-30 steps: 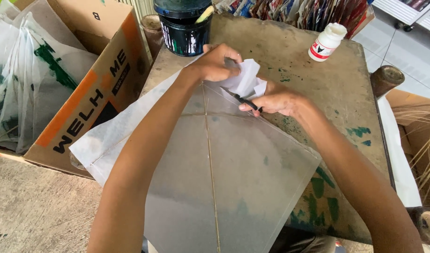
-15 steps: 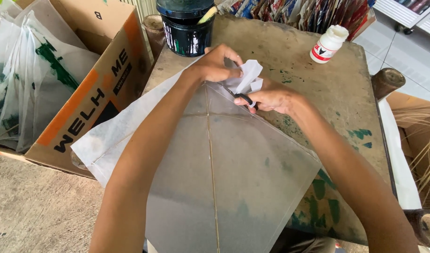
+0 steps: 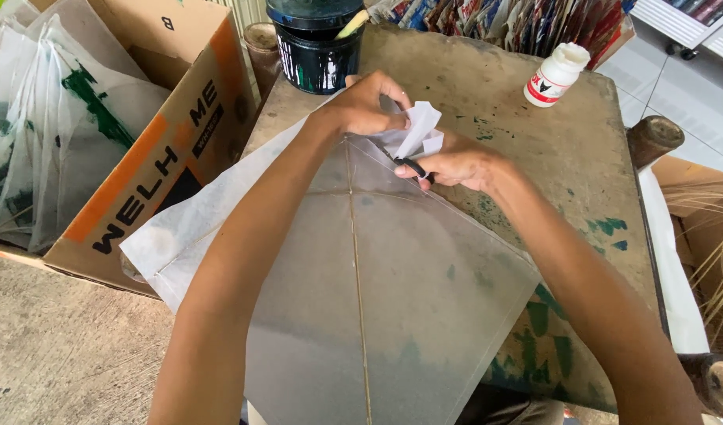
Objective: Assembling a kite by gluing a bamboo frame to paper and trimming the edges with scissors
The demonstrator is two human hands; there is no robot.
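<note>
Head view, reading from the left: I see a cardboard box [image 3: 153,169] with an orange stripe, stuffed with clear plastic bags [image 3: 38,134] that carry green marks. Next to it, at the counter's [image 3: 527,189] far edge, stands a dark paint bucket [image 3: 314,47] with a stick resting in it.

On the counter lies a pale translucent kite [image 3: 361,291], diamond-shaped, with a thin stick running down its middle and another crossing near the top. Its upper tip points away from me, toward the bucket.

At that tip my left hand [image 3: 369,106] is closed in a pinch on a loose white scrap of paper [image 3: 420,130], holding it up from the kite's edge. Just right of it, my right hand [image 3: 460,165] is clenched around black-handled scissors [image 3: 409,165], whose blades sit at the kite's upper right edge, touching the paper. The two hands nearly meet there.

Further right, a small white glue bottle [image 3: 556,75] stands upright on the counter, well apart from the hands. Green paint smears mark the counter's right side, and bundles of thin sticks [image 3: 716,252] lie past its edge.
</note>
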